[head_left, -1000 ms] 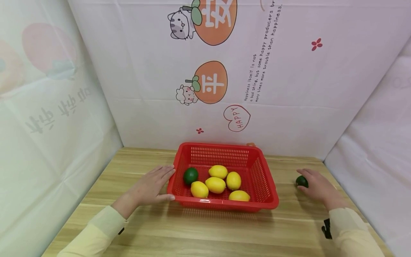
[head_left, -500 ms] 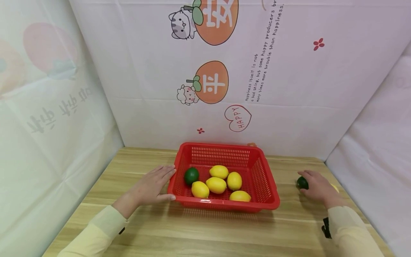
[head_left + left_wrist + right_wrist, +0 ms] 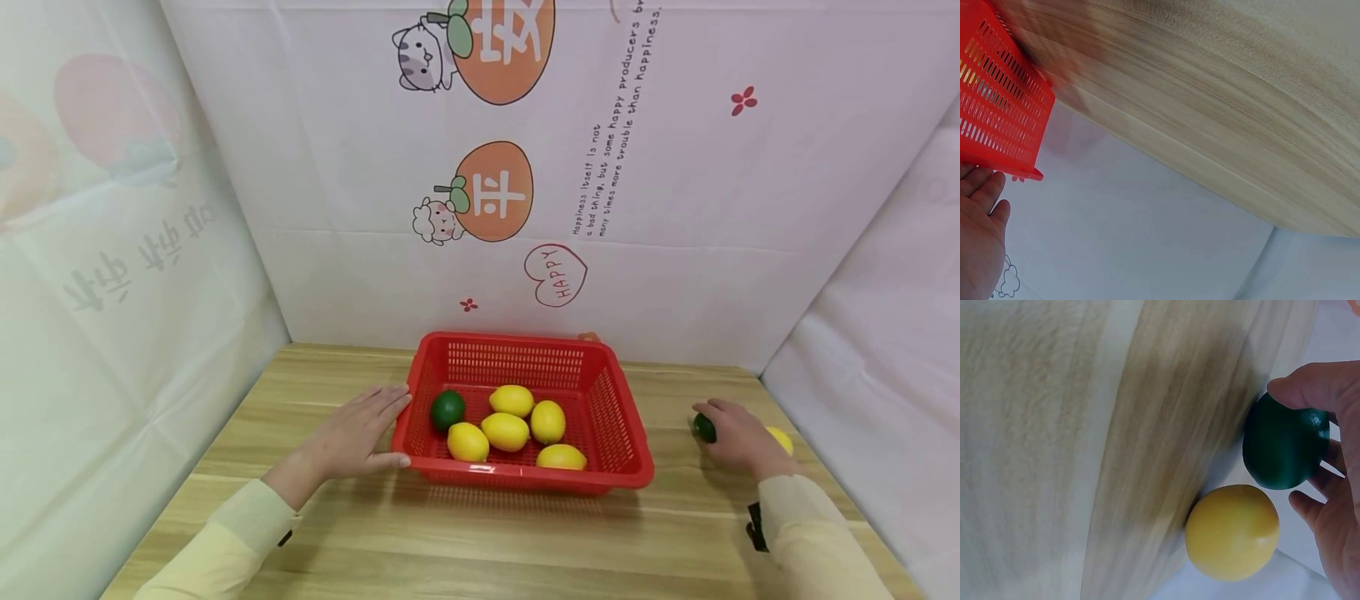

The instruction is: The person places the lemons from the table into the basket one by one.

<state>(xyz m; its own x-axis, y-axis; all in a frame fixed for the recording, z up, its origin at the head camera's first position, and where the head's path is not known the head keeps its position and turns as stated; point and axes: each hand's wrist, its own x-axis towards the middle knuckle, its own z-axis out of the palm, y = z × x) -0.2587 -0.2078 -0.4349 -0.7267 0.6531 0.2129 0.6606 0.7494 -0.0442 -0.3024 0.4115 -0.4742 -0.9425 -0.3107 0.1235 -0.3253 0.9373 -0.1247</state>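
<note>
In the head view a red plastic basket [image 3: 633,450] stands mid-table with several yellow lemons [image 3: 505,432] and one dark green, egg-shaped fruit [image 3: 447,411] inside. My left hand [image 3: 352,437] rests on the basket's left side, fingers straight along the rim and thumb by the front corner. Off to the right, my right hand [image 3: 738,437] holds a second dark green fruit [image 3: 1285,442], thumb on one side and fingers round the other. Beside that hand a loose yellow lemon [image 3: 1232,532] lies on the table, partly hidden behind it in the head view.
The wooden table [image 3: 480,554] carries all of this. White printed cloth [image 3: 337,275] rises behind it, and further cloth walls hang at the left and right edges.
My right hand has shifted slightly, and the lemon behind it has come into view. The left hand and the basket stay as they were.
</note>
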